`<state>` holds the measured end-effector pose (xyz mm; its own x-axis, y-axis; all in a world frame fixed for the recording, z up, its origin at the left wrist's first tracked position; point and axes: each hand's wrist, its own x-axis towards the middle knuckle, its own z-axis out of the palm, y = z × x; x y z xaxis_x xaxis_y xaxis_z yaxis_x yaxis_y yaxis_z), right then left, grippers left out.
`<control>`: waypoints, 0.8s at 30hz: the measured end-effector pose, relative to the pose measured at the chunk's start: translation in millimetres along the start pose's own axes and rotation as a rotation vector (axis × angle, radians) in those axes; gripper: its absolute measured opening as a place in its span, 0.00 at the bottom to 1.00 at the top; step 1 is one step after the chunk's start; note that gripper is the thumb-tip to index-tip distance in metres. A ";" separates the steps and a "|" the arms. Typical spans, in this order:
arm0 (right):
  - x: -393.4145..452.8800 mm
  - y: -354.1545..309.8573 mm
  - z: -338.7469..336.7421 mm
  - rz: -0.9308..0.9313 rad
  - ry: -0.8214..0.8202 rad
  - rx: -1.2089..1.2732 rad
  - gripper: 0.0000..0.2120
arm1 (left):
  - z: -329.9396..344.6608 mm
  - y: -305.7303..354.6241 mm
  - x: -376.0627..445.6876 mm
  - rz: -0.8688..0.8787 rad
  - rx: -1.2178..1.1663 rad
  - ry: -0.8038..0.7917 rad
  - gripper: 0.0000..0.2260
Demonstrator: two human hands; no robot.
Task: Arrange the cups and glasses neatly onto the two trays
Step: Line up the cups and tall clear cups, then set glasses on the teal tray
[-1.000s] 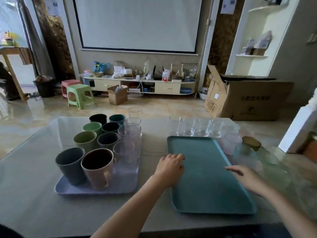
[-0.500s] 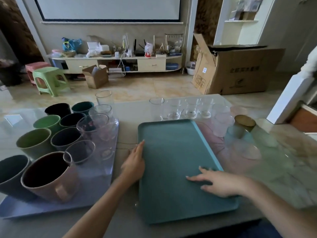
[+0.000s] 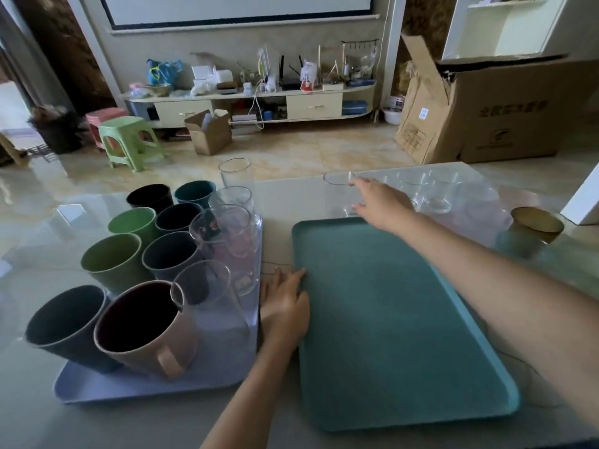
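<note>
An empty teal tray (image 3: 389, 319) lies on the table in front of me. To its left a lilac tray (image 3: 149, 387) carries several coloured cups, including a pink mug (image 3: 146, 332), and several clear glasses (image 3: 227, 234). More clear glasses (image 3: 434, 192) stand in a row on the table behind the teal tray. My right hand (image 3: 379, 202) reaches over the teal tray's far edge, fingers apart, touching the right side of the leftmost clear glass (image 3: 337, 196), which stands on the table. My left hand (image 3: 283, 306) lies flat against the teal tray's left edge, between the two trays.
A gold-rimmed cup (image 3: 534, 222) and faint frosted glasses (image 3: 479, 209) stand right of the teal tray. The glossy table ends just behind the glass row. Beyond it are a large cardboard box (image 3: 492, 115), a green stool (image 3: 129, 140) and a low cabinet (image 3: 252, 105).
My right hand left the near part of the teal tray and stretched forward to the leftmost clear glass. My left hand stayed at the tray's left edge. The camera moved closer.
</note>
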<state>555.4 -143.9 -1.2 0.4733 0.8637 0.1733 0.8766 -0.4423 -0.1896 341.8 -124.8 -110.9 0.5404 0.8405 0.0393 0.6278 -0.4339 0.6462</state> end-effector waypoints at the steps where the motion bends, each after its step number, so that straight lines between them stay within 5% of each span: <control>1: 20.4 -3.4 5.7 0.005 0.014 -0.013 0.21 | 0.3 -2.0 1.0 -0.006 -0.001 -0.002 0.24; 7: 77.5 -14.5 39.1 0.034 -0.077 -0.009 0.07 | 2.3 -1.7 11.4 -0.025 0.011 -0.015 0.25; 14: 59.5 -18.6 27.4 -0.101 0.199 0.190 0.06 | -2.2 3.8 7.5 -0.032 0.008 -0.032 0.28; 24: 15.2 -51.5 42.7 -0.227 -0.078 0.107 0.05 | -2.6 4.0 5.3 -0.009 0.025 -0.030 0.31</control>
<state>513.8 -97.7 -30.0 0.2542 0.9556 0.1490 0.9433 -0.2110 -0.2561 345.7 -121.2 -106.1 0.5509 0.8345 0.0102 0.6463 -0.4344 0.6274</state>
